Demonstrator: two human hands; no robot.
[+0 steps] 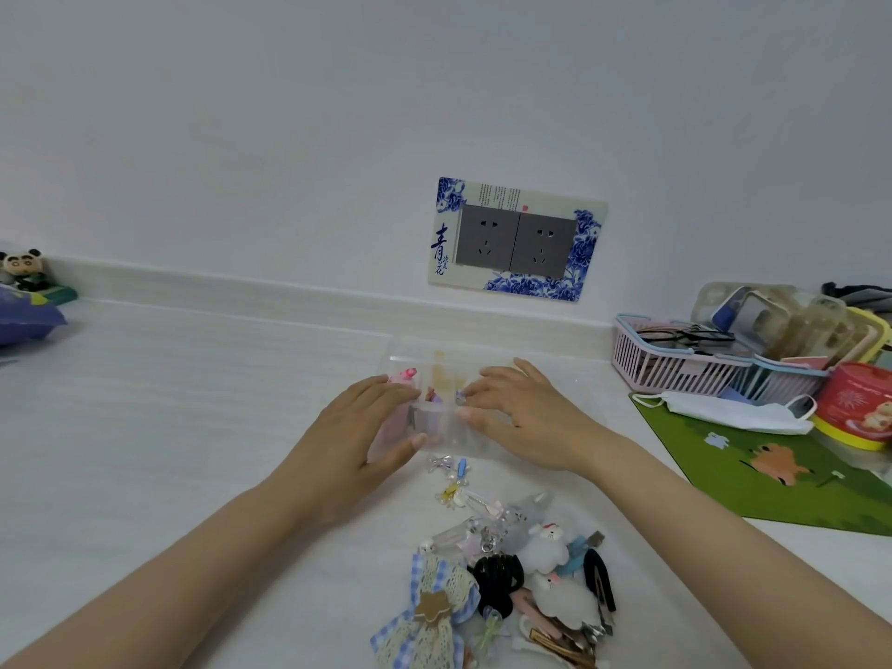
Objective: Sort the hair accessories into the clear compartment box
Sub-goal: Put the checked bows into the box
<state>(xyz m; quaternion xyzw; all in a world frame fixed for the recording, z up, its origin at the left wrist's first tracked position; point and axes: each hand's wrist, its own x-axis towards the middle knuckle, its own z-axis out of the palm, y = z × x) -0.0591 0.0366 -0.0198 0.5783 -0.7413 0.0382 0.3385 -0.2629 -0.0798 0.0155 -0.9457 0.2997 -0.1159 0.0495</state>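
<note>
My white, faintly streaked tabletop [169, 403] fills the lower frame, meeting a pale wall ledge. At centre sits the clear plastic compartment box [434, 374]; below it lies a heap of mixed hair accessories [511, 572]. At right lie a green cartoon-printed mat [772, 480] and a pink slatted basket [675, 364]. At the left edge rests a blue-purple bag [24, 316].

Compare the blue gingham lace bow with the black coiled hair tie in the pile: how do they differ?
The blue gingham lace bow is flat checked fabric with cream lace and a tan star-shaped centre; the black coiled hair tie is a glossy plain black ring. The bow is clearly larger, and it lies at the pile's left edge, the tie just right of it. Both lie unsorted on the white table, outside the clear compartment box.
</note>
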